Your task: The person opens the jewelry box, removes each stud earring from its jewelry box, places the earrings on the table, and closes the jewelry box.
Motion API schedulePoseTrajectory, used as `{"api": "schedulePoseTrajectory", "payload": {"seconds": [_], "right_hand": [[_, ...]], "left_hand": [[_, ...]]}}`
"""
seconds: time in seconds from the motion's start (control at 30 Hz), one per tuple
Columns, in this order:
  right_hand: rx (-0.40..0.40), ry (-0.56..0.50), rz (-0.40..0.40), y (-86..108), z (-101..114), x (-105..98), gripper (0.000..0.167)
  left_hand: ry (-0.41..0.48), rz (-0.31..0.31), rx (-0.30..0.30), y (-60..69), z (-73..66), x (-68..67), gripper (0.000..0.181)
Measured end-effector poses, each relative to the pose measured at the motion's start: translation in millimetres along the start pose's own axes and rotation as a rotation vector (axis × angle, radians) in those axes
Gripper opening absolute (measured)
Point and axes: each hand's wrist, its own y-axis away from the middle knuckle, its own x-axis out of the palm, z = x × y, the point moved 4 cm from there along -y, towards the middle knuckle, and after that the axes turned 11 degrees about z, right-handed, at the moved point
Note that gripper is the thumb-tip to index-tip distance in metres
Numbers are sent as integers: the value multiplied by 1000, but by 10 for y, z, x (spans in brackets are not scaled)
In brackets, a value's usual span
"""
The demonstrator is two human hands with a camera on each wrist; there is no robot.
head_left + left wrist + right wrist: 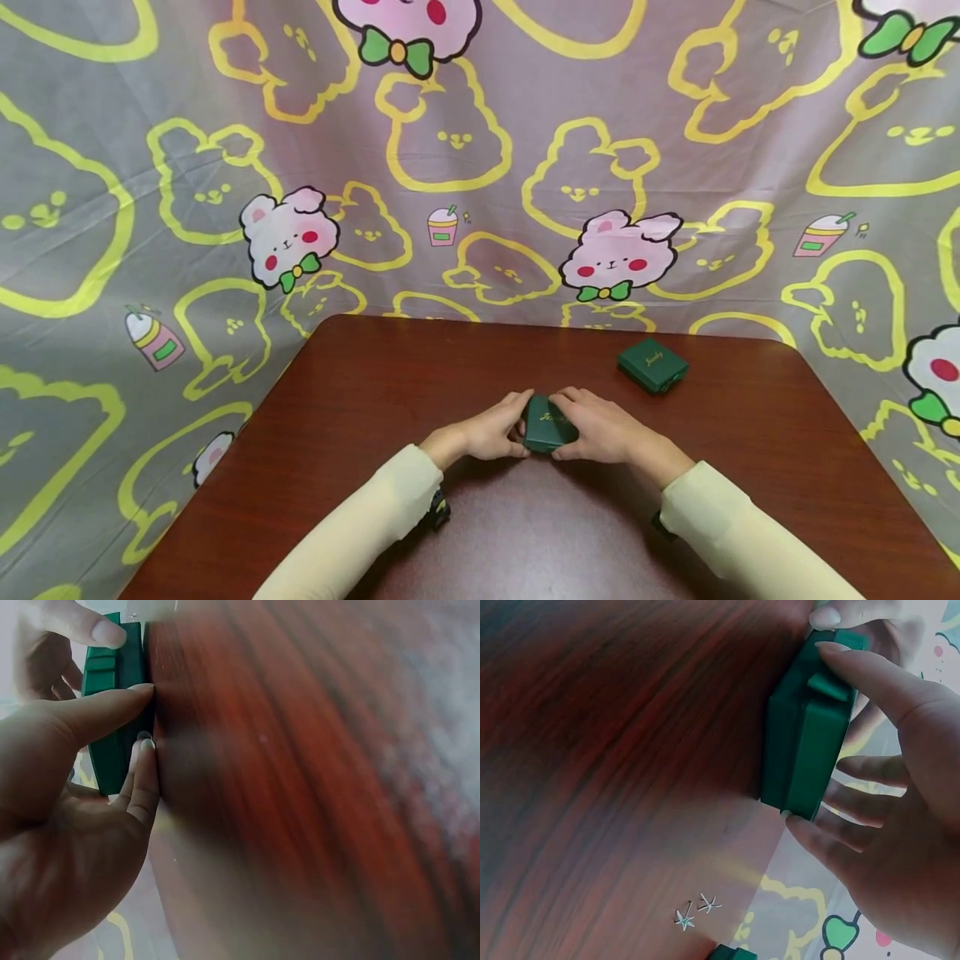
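Observation:
A dark green box (pixel 546 435) with gold lettering on its lid lies shut on the table, between both hands. The left hand (pixel 491 430) grips its left side, and the right hand (pixel 606 430) grips its right side with fingers over the far edge. In the left wrist view the left thumb presses the front of the box (pixel 109 761), beside the other hand's thumb (pixel 84 624). The right wrist view has the right hand (pixel 919 754) around the box (pixel 789 750), its thumb near the front tab (pixel 829 685).
A second green box (pixel 652 365) with gold lettering sits farther back on the right of the brown table (pixel 420 358). Two small silvery star-shaped pieces (pixel 684 919) lie on the table near it in the right wrist view. A patterned cloth (pixel 495 192) hangs around the table.

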Motion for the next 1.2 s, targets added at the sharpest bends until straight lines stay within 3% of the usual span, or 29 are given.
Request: {"api": "schedulePoseTrajectory", "payload": {"seconds": [0.3,0.9,1.2], "right_hand": [[-47,-25,2,23,-16,7,86],[-54,5,-40,39,-13,-15,85],[-43,-16,-27,35,-33,-32,85]], "left_hand": [[38,20,7,14,19,-3,105],[5,-12,61,9,-7,-15,94],[-4,4,38,6,-19,-22,94]]}}
